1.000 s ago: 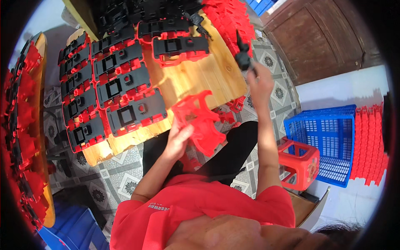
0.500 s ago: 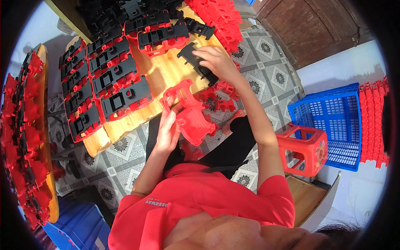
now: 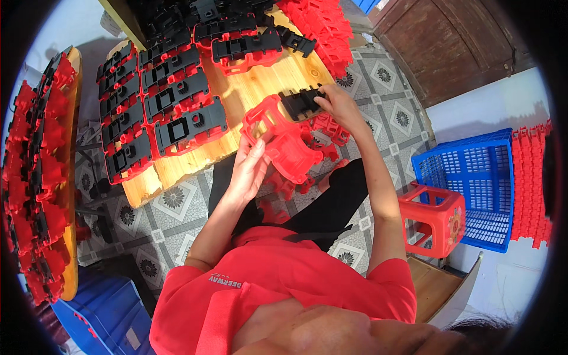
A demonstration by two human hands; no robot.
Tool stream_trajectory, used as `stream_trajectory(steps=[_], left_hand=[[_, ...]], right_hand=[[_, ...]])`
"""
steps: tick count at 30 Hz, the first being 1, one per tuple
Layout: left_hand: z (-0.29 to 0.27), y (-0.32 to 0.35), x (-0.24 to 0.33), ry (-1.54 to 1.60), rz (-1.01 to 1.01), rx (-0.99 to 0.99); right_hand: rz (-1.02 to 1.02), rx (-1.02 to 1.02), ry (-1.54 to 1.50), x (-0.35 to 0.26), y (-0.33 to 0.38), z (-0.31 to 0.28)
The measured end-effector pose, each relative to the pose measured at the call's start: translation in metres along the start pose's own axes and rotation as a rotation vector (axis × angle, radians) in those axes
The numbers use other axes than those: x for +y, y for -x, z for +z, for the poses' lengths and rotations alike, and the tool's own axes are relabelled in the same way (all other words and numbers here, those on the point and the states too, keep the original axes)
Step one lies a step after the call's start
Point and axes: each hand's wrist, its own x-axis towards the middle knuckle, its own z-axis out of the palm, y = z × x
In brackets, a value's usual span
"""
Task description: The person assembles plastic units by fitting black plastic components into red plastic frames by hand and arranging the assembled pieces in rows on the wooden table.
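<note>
The left hand (image 3: 248, 168) holds one red frame (image 3: 293, 155), and the right hand (image 3: 342, 107) pinches one black plate (image 3: 299, 103) by its end, just beside the frame, near the table's (image 3: 251, 83) front edge. This pair seems not yet joined. On the table I count at least ten finished-looking red-and-black pieces (image 3: 190, 126). Beyond, many bare red frames (image 3: 319, 35) remain, too crowded to count. At right are one red stool (image 3: 438, 213) and one blue crate (image 3: 485, 177).
</note>
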Motion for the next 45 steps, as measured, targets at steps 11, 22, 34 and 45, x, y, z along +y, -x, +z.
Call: stream_trajectory(steps=[11,22,34,45], left_hand=[[0.008,-0.002,-0.009,-0.045,0.045,0.074],[0.012,-0.013,-0.021,0.057,0.0,-0.051],[0.022,-0.021,-0.023,-0.071,0.024,0.129],[0.042,-0.034,-0.02,0.102,0.072,-0.037]], right_hand=[[0.015,0.24,-0.06,-0.04,0.036,-0.054],[0.039,0.217,-0.133,-0.137,0.096,-0.068],[-0.034,0.11,-0.009,-0.133,0.096,-0.053],[0.42,0.244,-1.212,-0.099,0.088,-0.032]])
